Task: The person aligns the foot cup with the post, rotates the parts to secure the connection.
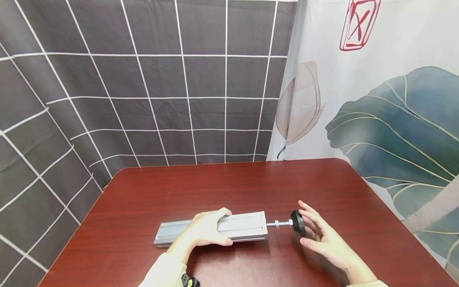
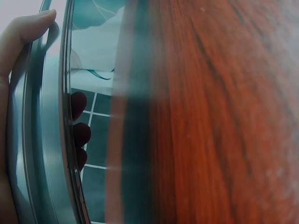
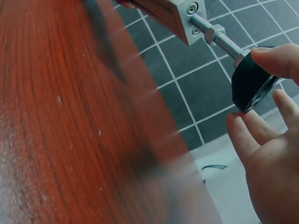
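Observation:
A long silver aluminium profile [image 1: 247, 225] lies crosswise in front of me, its surface grooved along the length. My left hand [image 1: 206, 229] grips it around the middle; in the left wrist view the thumb is on one side and fingertips [image 2: 81, 134] show past the opposite edge. From the profile's right end plate [image 3: 189, 21] sticks out a threaded rod [image 3: 226, 44] with a nut, ending in a black levelling foot [image 1: 297, 222]. Around that foot my right hand [image 1: 326, 239] is spread, thumb and fingers loosely extended at its rim. Exact fingertip contact is hard to tell.
Beneath is a reddish-brown wooden table [image 1: 215, 183] with rounded far corners. A dark grid-patterned curtain [image 1: 204, 75] hangs behind and to the left. At the right hangs a white curtain [image 1: 322, 36] with leaf and flower prints. A watch-like band [image 1: 190, 280] sits at the left wrist.

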The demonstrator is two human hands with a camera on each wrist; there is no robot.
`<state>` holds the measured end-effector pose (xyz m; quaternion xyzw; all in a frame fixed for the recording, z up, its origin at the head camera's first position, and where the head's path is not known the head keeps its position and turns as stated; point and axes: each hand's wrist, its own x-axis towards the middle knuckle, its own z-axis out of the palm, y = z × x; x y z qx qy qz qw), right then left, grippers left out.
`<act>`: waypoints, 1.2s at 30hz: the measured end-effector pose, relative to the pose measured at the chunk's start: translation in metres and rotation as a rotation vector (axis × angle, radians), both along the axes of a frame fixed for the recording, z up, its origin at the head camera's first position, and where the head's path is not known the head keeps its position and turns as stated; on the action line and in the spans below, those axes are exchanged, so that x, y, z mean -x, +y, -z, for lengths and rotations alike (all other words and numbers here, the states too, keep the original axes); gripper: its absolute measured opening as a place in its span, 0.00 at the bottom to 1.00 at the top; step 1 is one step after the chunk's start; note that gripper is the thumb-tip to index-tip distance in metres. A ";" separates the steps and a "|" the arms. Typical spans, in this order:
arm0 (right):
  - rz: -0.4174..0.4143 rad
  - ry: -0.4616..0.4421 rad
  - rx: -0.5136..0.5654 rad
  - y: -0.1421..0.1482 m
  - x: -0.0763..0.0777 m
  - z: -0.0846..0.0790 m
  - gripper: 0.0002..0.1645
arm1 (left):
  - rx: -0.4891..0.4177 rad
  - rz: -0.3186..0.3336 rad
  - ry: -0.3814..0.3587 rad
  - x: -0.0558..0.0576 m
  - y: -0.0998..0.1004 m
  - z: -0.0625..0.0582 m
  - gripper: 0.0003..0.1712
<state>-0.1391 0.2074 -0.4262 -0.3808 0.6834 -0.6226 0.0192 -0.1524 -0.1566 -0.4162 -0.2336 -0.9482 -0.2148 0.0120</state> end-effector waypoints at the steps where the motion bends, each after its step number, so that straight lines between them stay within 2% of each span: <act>1: 0.006 0.006 -0.007 0.000 0.000 0.000 0.39 | 0.001 -0.001 0.001 0.000 0.000 0.000 0.41; 4: 0.032 0.037 -0.039 -0.001 0.000 -0.001 0.37 | 0.000 -0.001 0.004 0.000 0.000 0.001 0.40; 8: 0.116 0.007 -0.104 0.001 -0.001 -0.003 0.35 | -0.006 0.008 -0.001 -0.001 0.002 0.001 0.39; 13: 0.248 -0.107 -0.189 0.001 -0.004 -0.002 0.31 | 0.004 0.019 -0.016 -0.003 0.003 0.001 0.40; 17: 0.299 -0.170 -0.200 -0.002 -0.004 0.000 0.26 | 0.012 0.024 -0.012 -0.002 0.004 0.003 0.41; 26: 0.297 -0.329 -0.189 -0.006 -0.005 -0.006 0.17 | 0.009 0.027 -0.004 -0.003 0.005 0.004 0.41; 28: 0.302 -0.314 -0.186 -0.007 -0.006 -0.007 0.19 | 0.010 0.027 -0.002 -0.003 0.005 0.004 0.41; 31: 0.304 -0.240 -0.169 -0.004 -0.008 -0.006 0.25 | 0.014 0.029 -0.001 -0.002 0.005 0.004 0.42; 33: 0.275 -0.181 -0.156 -0.001 -0.009 -0.004 0.33 | 0.016 0.031 -0.002 -0.002 0.005 0.004 0.42; 36: 0.182 -0.156 -0.127 0.005 -0.010 0.000 0.42 | 0.010 0.033 -0.009 -0.003 0.005 0.003 0.42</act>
